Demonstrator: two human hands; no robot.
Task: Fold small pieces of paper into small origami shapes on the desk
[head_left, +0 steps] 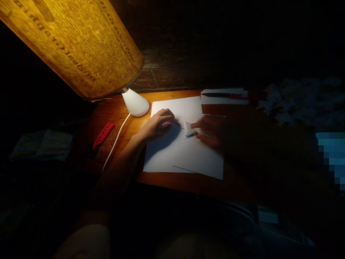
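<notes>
A small folded piece of white paper (188, 129) stands out on the white sheets (172, 158), roughly triangular with creases. My right hand (208, 130) comes in from the right, forefinger at its upper side and thumb at its lower side, gripping it. On the left, my left hand (161, 122) is over the sheets with bent fingers pointing at the folded paper, a little apart from it. Nothing shows in that hand, though its fingertips are in shadow. A thin dark line lies near the sheets' front edge.
A lamp with a white base (136, 103) and a large printed shade (81, 43) stands at the back left, its white cord (115, 142) running forward. Left of the cord lies a red-handled tool (103, 135). A dark-bladed knife (218, 95) rests on paper behind. Pale folded papers (299, 102) are heaped at right.
</notes>
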